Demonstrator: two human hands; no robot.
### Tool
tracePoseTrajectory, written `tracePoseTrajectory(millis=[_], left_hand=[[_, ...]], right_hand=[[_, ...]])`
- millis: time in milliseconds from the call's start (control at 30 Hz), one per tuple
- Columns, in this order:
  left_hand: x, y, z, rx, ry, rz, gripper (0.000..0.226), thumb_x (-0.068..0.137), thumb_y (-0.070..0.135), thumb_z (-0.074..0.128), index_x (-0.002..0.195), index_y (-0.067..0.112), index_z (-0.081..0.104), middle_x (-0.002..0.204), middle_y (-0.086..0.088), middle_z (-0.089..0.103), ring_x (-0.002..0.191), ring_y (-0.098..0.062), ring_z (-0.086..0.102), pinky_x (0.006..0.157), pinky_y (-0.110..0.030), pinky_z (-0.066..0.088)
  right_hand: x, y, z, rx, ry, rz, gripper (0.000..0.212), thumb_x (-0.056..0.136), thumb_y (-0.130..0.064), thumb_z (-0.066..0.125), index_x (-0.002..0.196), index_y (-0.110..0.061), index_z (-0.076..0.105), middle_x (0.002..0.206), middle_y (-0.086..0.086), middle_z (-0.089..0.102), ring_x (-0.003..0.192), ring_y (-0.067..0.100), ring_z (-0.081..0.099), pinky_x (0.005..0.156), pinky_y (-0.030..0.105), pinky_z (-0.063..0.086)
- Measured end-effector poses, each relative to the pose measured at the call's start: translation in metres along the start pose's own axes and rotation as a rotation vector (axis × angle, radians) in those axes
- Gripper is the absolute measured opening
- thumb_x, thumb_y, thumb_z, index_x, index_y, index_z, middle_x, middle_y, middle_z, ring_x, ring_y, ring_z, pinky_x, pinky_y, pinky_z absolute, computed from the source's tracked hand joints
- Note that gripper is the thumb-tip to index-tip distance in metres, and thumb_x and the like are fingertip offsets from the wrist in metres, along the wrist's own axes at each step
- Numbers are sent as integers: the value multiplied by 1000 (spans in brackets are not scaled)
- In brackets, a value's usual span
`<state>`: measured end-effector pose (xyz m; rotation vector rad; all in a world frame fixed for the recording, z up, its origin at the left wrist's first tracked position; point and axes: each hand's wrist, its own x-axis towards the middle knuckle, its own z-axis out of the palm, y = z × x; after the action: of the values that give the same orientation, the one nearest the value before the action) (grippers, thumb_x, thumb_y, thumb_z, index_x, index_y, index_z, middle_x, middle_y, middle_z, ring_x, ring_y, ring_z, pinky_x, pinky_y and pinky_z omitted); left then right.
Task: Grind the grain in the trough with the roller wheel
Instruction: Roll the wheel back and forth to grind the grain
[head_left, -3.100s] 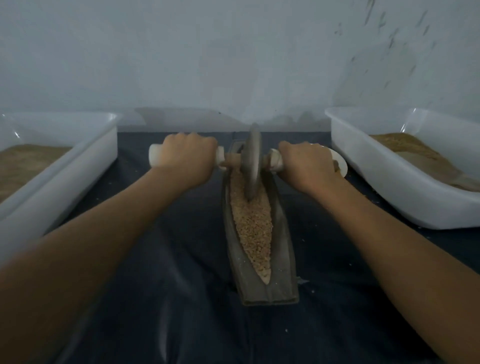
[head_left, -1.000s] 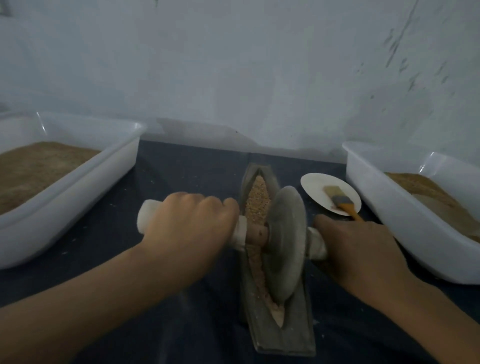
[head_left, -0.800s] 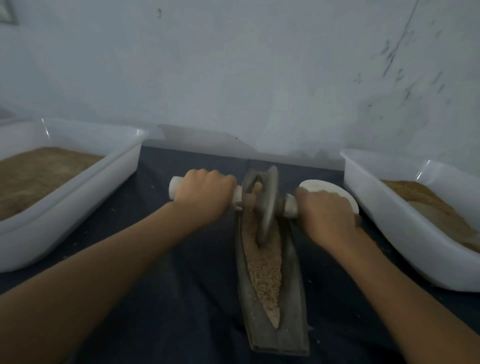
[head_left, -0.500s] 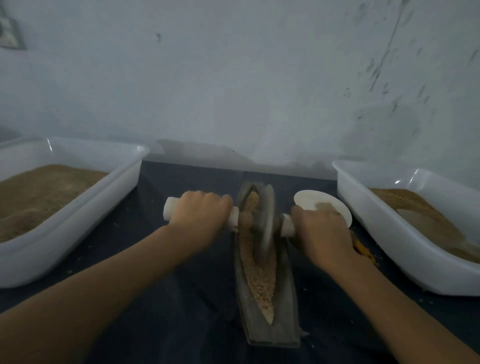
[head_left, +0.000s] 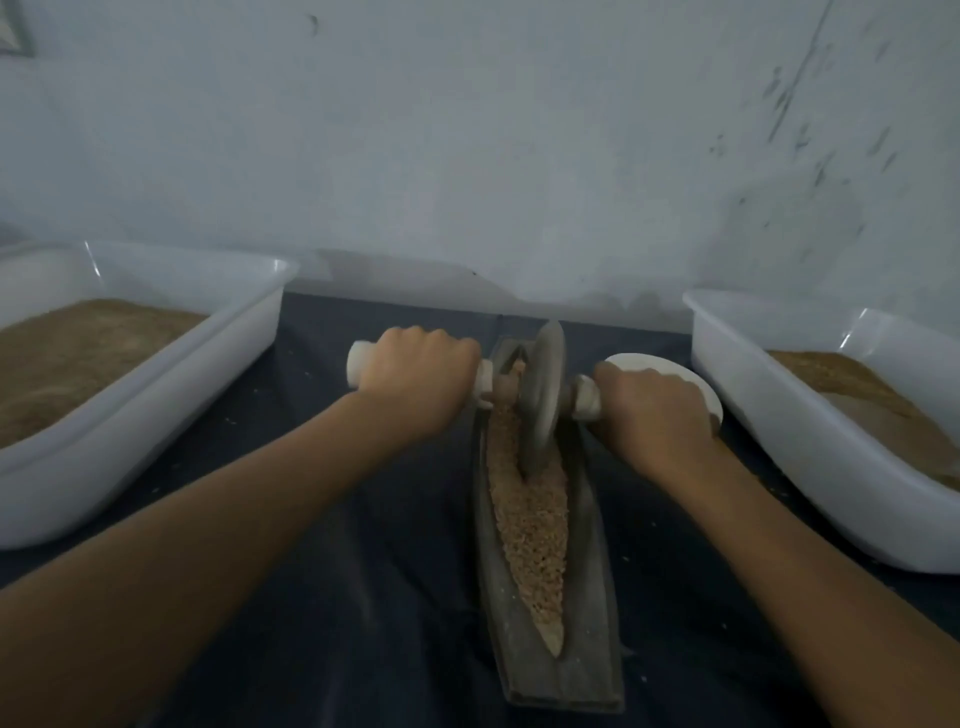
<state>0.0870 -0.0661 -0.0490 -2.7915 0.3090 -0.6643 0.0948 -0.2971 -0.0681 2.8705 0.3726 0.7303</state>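
gripping pale handles, stone roller wheel (head_left: 543, 395) amid coarse grain (head_left: 530, 525)

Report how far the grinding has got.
Done: grain is loaded in the trough. In hand: left hand and right hand grip the handles, roller wheel at the far end. Left: the grain looks coarse, so more passes seem needed.

Matt stone trough (head_left: 592, 670), glossy plastic tubs (head_left: 779, 415)

Two white tubs (head_left: 156, 415) (head_left: 810, 431), white dish (head_left: 670, 369)
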Motion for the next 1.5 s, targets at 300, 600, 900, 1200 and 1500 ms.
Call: tracePoseTrajectory(millis=[300,600,900,1200,1500], left_hand=[[-35,6,-27,-49,-43,71,23,84,26,62,89,26,39,94,2,62,84,-24,62,61,-34,32],[-78,-2,-30,-2,0,86,35,80,36,62,83,30,27,75,9,47,70,-18,57,57,-31,29],[13,-15,25,-159,-53,-72,18,85,35,59,87,27,43,93,-2,63,75,-24,55,63,-35,38],[-107,-8,-37,-183,194,244,50,41,26,86,70,24,46,57,6,52,43,-16,52,42,-26,29],[-15,-9,4,-22,-3,-2,19,86,28,59,93,25,41,95,5,63,84,-21,63,62,-32,35]], right_hand=[[-40,-1,-17,-6,18,-93,43,72,-37,75,76,-27,33,56,-8,33,52,17,45,44,24,22],[-73,-9,-43,-45,11,-155,68,43,-31,91,68,-26,27,46,-10,24,36,9,21,47,16,1],[32,-11,-13,-117,69,-64,21,82,-27,64,90,-20,46,85,6,66,76,31,63,55,33,28],[-84,-19,-73,43,172,-226,66,23,-16,92,60,-24,37,43,-5,41,33,13,26,39,16,14],[1,-12,-12,-61,22,-27,22,86,-30,63,89,-23,43,83,-1,64,67,20,57,53,32,31]])
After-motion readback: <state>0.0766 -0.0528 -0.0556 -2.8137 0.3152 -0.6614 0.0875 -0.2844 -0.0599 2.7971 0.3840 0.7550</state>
